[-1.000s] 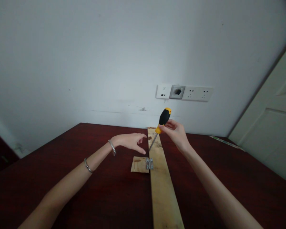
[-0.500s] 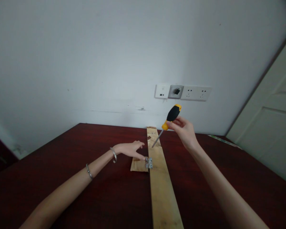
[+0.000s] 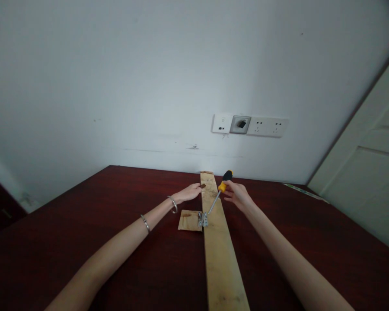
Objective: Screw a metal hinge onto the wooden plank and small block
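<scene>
A long wooden board (image 3: 218,246) runs from the front edge of the view back to the wall. A metal hinge (image 3: 202,219) joins its left side to a small wooden block (image 3: 189,220). My left hand (image 3: 191,192) is at the board's left edge beyond the block, its fingers closed against that edge. In my right hand (image 3: 238,194) is a yellow-and-black screwdriver (image 3: 227,177), gripped at the lower handle between thumb and fingers. The screwdriver slants down to the left, its tip at the hinge's right leaf. Any screw under the tip is too small to see.
Everything lies on a dark red table (image 3: 142,268) against a white wall. Sockets and a switch (image 3: 241,124) are set in the wall behind. A thin patterned strip (image 3: 306,192) lies at the back right, near a pale door (image 3: 372,172).
My left hand has moved from above the small block up to the board's edge. The screwdriver has come down and toward me, its tip now at the hinge.
</scene>
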Action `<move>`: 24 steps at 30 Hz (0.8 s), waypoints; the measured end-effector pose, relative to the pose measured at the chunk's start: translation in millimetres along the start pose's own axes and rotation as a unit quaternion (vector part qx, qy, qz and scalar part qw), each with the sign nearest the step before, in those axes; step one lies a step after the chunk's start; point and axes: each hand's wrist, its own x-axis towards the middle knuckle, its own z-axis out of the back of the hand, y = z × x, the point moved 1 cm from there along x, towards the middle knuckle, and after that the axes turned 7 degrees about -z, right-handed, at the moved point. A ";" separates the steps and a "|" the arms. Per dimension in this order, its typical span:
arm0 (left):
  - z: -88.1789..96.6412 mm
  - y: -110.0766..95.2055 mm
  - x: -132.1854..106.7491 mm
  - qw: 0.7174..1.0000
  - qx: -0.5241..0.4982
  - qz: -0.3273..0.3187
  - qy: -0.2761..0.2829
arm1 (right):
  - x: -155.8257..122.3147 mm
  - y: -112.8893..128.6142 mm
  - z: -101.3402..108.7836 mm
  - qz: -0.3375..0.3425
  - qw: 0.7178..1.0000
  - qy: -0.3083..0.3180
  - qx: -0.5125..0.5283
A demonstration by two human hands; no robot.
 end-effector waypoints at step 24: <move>-15.4 0.3 -2.7 0.937 -0.307 0.129 -0.106 | -3.0 2.2 -6.7 -0.067 0.989 0.053 0.119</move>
